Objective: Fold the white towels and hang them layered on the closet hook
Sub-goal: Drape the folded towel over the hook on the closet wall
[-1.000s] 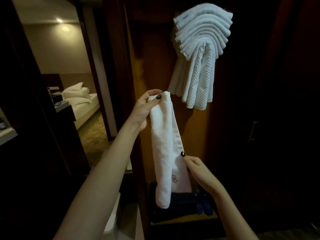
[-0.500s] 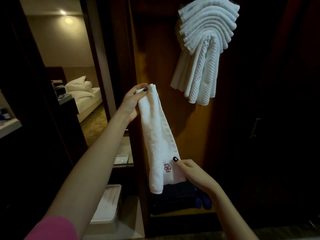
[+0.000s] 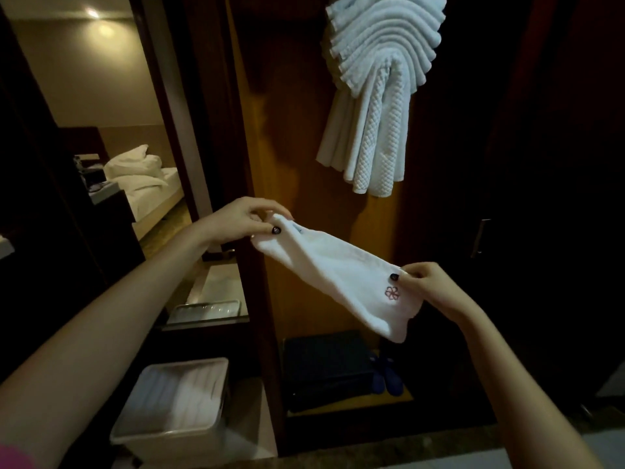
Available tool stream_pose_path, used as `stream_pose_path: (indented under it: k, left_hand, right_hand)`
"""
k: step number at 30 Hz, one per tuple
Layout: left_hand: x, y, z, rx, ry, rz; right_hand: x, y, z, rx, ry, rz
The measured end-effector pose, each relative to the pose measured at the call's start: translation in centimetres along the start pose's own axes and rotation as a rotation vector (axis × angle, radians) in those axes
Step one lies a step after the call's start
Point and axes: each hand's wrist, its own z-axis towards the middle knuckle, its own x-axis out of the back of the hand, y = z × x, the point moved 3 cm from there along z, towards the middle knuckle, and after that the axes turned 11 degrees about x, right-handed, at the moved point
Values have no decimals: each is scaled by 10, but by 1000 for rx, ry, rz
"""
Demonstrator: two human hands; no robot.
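Both hands hold one folded white towel stretched on a slant in front of the open closet. The left hand pinches the upper end between thumb and fingers. The right hand pinches the lower end just beside a pink embroidered flower, and a loose corner sags below. Above them, layered white towels hang fanned against the closet's wooden wall. A white plastic bin stands at lower left.

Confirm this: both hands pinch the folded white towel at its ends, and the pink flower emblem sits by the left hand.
Not quite. In the head view the left hand and right hand do pinch the folded white towel at its ends, but the pink flower emblem sits by the right hand.
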Motion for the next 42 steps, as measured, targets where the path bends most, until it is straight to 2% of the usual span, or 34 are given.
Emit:
stream_pose_path:
  k: [5, 7, 10, 13, 17, 21, 26, 28, 30, 33, 35, 38, 40, 42]
  left_hand:
    - [-24, 8, 0, -44, -109, -107]
    - [-32, 8, 4, -61, -104, -130]
    - [-33, 1, 9, -65, -25, -191]
    - [-36, -5, 13, -63, 22, -241]
    - [-48, -9, 20, -10, 34, -266]
    - [-55, -22, 27, 50, 89, -310]
    - [-57, -36, 32, 87, 186, -366]
    - [-58, -38, 34, 109, 247, -395]
    - [-56, -41, 37, 130, 338, -460]
    - [-50, -44, 40, 166, 422, -559]
    - [-46, -44, 42, 159, 413, -586]
    - [-40, -43, 42, 88, 350, -643]
    - [-34, -40, 40, 58, 328, -703]
    - [-34, -36, 40, 64, 318, -634]
  right_hand:
    - [17, 18, 5, -76, 162, -76]
    - [20, 24, 4, -88, 198, -57]
    - [25, 32, -2, -76, 130, 15]
    - [29, 38, -8, -68, 78, -26]
    - [38, 37, -10, -44, 295, -119]
    - [52, 34, -13, 6, 403, -158]
    - [60, 26, -17, 120, 336, -76]
    - [58, 20, -20, 191, 319, 55]
    - [54, 14, -22, 213, 231, 209]
    - [45, 6, -20, 186, 55, 251]
    - [42, 5, -19, 145, 6, 235]
    - [48, 10, -20, 56, 2, 526]
    - [54, 13, -17, 44, 38, 447]
    - [51, 11, -9, 60, 83, 54]
